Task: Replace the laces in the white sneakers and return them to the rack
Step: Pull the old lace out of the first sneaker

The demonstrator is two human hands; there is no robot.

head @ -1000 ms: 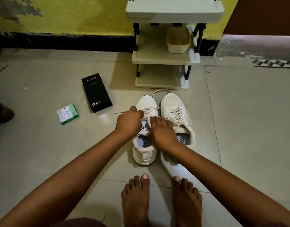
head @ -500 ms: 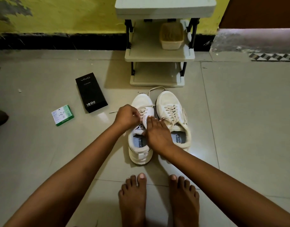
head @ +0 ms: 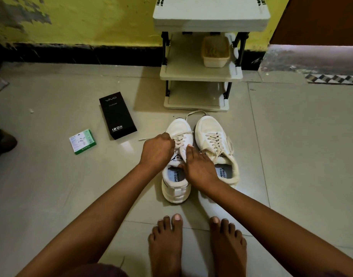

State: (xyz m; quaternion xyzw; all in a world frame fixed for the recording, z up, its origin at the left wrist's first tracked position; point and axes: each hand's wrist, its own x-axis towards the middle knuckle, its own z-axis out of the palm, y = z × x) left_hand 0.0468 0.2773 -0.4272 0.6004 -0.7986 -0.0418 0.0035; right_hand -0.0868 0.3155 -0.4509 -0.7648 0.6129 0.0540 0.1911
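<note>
Lace [head: 151, 138] is the thing in hand: a pale end of it sticks out to the left of the left hand [head: 156, 151], lying roughly level across the floor [head: 291, 156], at right angles to the long axis of the left sneaker [head: 178, 162], which runs from heel near the bare feet [head: 197, 242] to toe pointing at the rack [head: 201, 72]. The left hand is curled into a fist over the upper eyelets and seems to pinch that lace, so any pull would go leftward and away from the shoe. The right hand [head: 199, 168] lies on the shoe's tongue with fingers fairly straight, pressing it down; whether it grips any lace I cannot tell. Both hands are on this shoe, and the left is the one nearer the loose end.

The right sneaker [head: 211, 136] stands just beside it, touching or nearly so, already laced, with a loop of lace trailing past its toe toward the rack. The lacing looks nearly finished on the left shoe, by my judgement.

The rack stands just beyond the toes, its bottom shelf bare in view, a small tub [head: 215, 52] on the middle shelf. A black box [head: 117, 115] and a small green box [head: 82, 141] lie on the floor to the left, near the lace's path but apart from it.
</note>
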